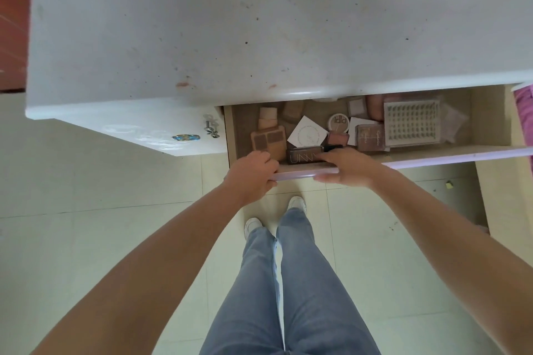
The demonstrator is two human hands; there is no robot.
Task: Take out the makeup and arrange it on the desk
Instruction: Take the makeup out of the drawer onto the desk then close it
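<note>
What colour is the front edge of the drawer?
Pale lilac; the drawer front shows clearly in the head view.

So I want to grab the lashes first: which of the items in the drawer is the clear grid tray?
The false-lash tray, the largest item, toward the drawer's right end: transparent with rows of small dark lashes. The rest are opaque compacts and palettes.

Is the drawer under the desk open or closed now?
Open. The drawer is pulled out from under the desk, its makeup visible inside; both hands, left hand and right hand, grip its front edge.
</note>
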